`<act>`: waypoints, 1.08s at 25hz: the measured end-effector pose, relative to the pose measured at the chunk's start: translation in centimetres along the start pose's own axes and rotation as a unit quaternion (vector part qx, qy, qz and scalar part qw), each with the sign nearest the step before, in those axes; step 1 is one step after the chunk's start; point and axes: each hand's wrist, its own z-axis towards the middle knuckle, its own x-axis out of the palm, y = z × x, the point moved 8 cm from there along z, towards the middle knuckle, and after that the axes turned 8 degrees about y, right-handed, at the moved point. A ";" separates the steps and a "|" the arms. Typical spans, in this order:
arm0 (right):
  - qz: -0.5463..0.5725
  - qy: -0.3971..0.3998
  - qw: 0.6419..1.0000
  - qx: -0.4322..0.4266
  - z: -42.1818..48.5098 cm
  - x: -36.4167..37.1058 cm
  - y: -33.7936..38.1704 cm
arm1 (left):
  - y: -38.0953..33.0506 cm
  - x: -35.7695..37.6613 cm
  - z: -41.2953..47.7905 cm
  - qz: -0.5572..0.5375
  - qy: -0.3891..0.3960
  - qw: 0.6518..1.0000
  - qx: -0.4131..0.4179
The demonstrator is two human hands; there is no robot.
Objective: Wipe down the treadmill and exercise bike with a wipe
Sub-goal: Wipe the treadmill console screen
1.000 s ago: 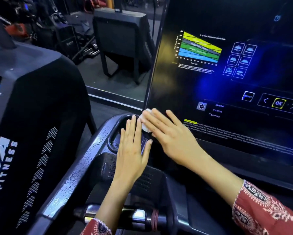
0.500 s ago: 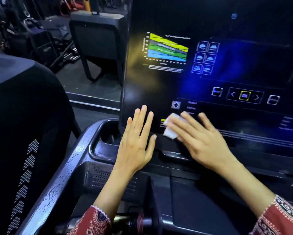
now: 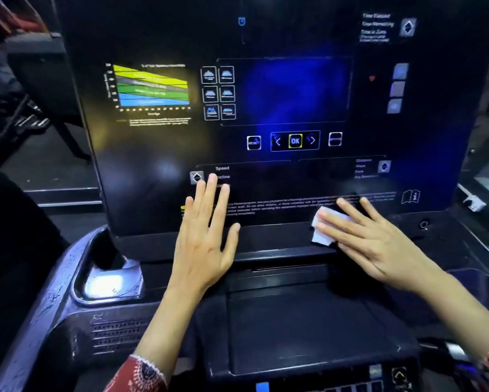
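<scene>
From the head camera, my only view, I have the treadmill console (image 3: 153,165) square in front of me, its dark glossy panel upright and lit. My right hand (image 3: 379,247) lies flat, fingers straight and slightly fanned, pressing the folded white wipe (image 3: 326,229) against the panel's bottom edge, right of centre, just under the line of small warning text. My left hand (image 3: 206,239) is also flat and spread, holding nothing, with its palm at the lower rim and its fingertips up near the Speed and Incline labels.

I judge the step in hand to be a sweep along the bottom strip of the panel. To do it well, I would keep the fingers broad over the wipe so the pressure stays even. I would overlap each pass and work upward row by row, going lightly over the OK button (image 3: 295,141) so nothing gets triggered. The left hand could smear the glass, so I would move it down to the matte ledge. The cup holder (image 3: 107,278) at the left looks wet or shiny and deserves a pass too. A dark machine sits at the left edge, but I cannot tell whether it is the exercise bike.
</scene>
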 end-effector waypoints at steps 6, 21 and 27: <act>-0.031 0.020 0.989 -0.143 7.5 0.7 7.9 | -1.0 0.8 0.2 0.000 0.013 1.000 0.007; 0.017 -0.033 0.998 -0.050 2.1 -0.2 1.8 | -3.4 2.0 0.7 0.022 0.015 1.000 -0.010; 0.043 -0.208 0.957 0.198 4.7 -3.8 -4.4 | -4.4 2.2 2.2 0.019 -0.004 1.000 -0.020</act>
